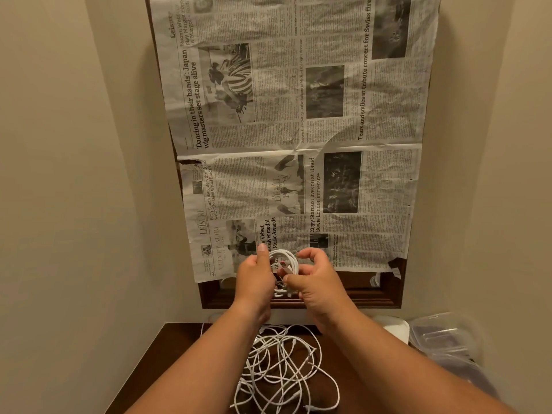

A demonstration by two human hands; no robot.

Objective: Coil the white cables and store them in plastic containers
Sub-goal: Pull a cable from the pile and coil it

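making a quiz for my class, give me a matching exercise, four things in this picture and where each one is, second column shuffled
1 coiled cable
2 cable tangle
3 plastic containers
4 newspaper

a over the wooden frame on the wall
b far right, by the wall
c held by left hand and right hand
d loose on the dark table

Pairs: 1-c, 2-d, 3-b, 4-a

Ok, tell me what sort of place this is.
Probably a narrow nook in a home: plain beige walls close on both sides, newspaper covering a wood-framed panel, and a dark wooden table with loose white cables beside plastic containers.
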